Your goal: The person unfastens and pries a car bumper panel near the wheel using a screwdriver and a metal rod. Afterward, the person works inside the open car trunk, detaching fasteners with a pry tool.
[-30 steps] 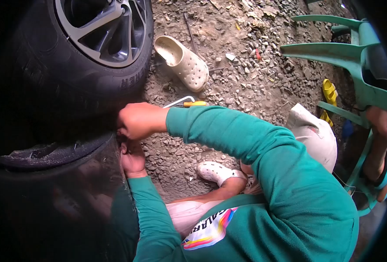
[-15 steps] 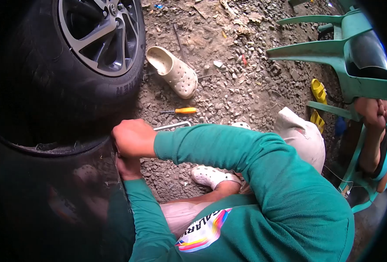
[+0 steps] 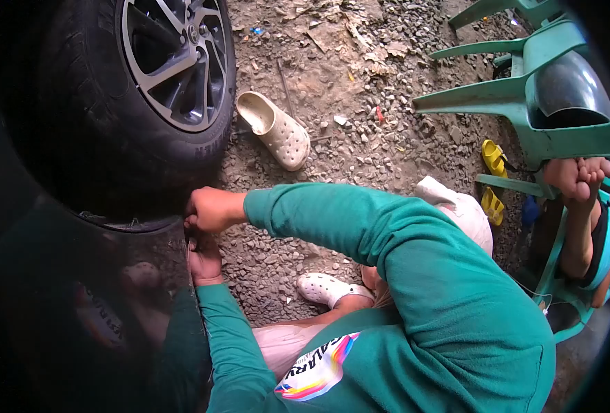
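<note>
Green plastic chairs [image 3: 563,141] are standing on the right. Gravelly, leaf-littered ground [image 3: 360,89] is stretching beneath, catching soft daylight.

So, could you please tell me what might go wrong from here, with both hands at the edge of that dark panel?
The right hand and left hand are close together at the edge of the dark panel, so a slip could scrape fingers. The panel's glossy surface might get scratched. An empty clog and a thin rod lie near the tyre and could trip someone standing up.
</note>
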Demonstrator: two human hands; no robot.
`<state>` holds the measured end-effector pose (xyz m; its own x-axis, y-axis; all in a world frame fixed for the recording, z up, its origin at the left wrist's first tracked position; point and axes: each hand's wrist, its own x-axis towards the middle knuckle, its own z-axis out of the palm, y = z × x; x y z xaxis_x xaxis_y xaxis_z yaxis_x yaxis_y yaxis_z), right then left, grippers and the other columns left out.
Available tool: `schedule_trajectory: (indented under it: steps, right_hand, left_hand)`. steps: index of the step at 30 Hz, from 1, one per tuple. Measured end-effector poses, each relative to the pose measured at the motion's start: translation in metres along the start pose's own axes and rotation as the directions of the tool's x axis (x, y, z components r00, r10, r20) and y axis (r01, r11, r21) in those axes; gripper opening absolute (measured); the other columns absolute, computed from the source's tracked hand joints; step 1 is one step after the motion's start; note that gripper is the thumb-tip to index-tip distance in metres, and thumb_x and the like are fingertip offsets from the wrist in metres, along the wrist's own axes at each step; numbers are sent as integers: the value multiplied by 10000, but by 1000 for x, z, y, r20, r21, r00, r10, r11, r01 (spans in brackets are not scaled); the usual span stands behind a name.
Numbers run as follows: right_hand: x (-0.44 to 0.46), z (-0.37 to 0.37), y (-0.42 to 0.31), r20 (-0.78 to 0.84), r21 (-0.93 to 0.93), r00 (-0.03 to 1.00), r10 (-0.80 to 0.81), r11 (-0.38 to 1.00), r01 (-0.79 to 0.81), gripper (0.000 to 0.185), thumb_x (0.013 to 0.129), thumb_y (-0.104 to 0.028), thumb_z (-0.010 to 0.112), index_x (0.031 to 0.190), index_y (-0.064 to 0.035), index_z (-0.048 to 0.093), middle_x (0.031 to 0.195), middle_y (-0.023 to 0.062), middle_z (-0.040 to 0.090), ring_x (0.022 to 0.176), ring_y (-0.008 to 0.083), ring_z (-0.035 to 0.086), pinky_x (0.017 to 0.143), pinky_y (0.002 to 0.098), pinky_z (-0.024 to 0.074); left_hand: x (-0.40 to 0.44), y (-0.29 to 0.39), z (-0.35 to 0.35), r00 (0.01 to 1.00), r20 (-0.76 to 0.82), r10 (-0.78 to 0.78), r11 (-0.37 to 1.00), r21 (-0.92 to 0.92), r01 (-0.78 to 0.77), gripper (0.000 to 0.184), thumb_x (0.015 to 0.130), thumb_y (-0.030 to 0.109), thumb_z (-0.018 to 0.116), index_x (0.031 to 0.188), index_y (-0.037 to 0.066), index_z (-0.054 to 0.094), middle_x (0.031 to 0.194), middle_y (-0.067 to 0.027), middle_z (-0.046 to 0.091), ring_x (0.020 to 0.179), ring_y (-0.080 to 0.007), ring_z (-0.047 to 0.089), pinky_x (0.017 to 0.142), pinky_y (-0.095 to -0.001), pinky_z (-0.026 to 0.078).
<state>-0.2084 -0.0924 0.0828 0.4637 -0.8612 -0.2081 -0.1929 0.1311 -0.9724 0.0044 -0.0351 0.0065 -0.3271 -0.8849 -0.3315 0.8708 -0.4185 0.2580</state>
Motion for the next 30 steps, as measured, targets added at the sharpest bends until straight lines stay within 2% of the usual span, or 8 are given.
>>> schedule_trajectory:
  steps: [6,7,10,13,14,15,25,30]
  right_hand:
    - [1,7,-21,-41,-188,991,129,973,-135,256,829,-206,627,918,17,718,896,261,683,917,413,668,809,459,540]
    - [-5,17,-25,-133,-157,977,168,970,-188,249,824,-201,626,899,19,717,898,263,681,928,418,662,814,465,539]
    - [-12,34,-28,-221,-9,944,245,967,-253,246,822,-184,609,914,18,715,927,272,676,944,425,657,831,480,537]
    - [-9,25,-38,-131,-22,949,288,956,-294,251,825,-164,599,943,25,714,944,272,679,958,419,662,819,471,538]
    - [-8,18,-40,-60,-40,942,329,943,-332,249,827,-147,593,956,29,713,952,272,682,967,416,664,808,462,541]
    - [-7,14,-37,-63,-36,940,335,941,-338,249,827,-147,593,956,29,713,952,272,682,967,416,664,808,462,541]
    - [-3,3,0,158,428,950,270,848,-312,319,842,-162,718,1052,45,597,821,103,636,695,182,588,579,334,480]
    - [-5,-6,-2,176,175,975,138,970,-169,277,867,-202,715,1014,8,608,800,80,636,670,176,586,600,330,482]
  left_hand:
    - [-3,16,-39,994,107,-26,998,52,21,317,1030,174,410,1290,39,532,1281,-112,586,1183,-209,552,1078,-337,379]
    - [-3,15,-40,995,103,-1,935,352,-36,334,1033,186,407,1316,41,508,1312,-113,563,1205,-211,537,1079,-342,379]
    - [-5,4,-34,987,138,83,267,951,-156,398,1039,223,399,1393,47,437,1407,-117,495,1271,-217,494,1083,-357,378]
    - [-14,12,-51,976,182,120,-351,927,-129,448,1043,248,393,1445,51,390,1470,-119,450,1316,-221,464,1085,-367,378]
    - [-9,32,-73,986,80,146,480,866,-141,418,1037,238,404,1401,37,446,1426,-125,497,1291,-231,489,1084,-383,384]
    - [-7,39,-73,997,-11,81,977,200,-78,395,1032,229,414,1357,22,501,1382,-130,543,1267,-241,515,1083,-399,389]
    - [-5,-10,8,991,-129,16,962,272,20,290,995,200,528,1227,47,611,1251,-98,637,1208,-220,559,1066,-437,414]
    - [1,-22,18,979,-154,135,966,241,-95,146,985,199,572,1053,82,625,903,-19,627,727,-63,518,697,-224,422]
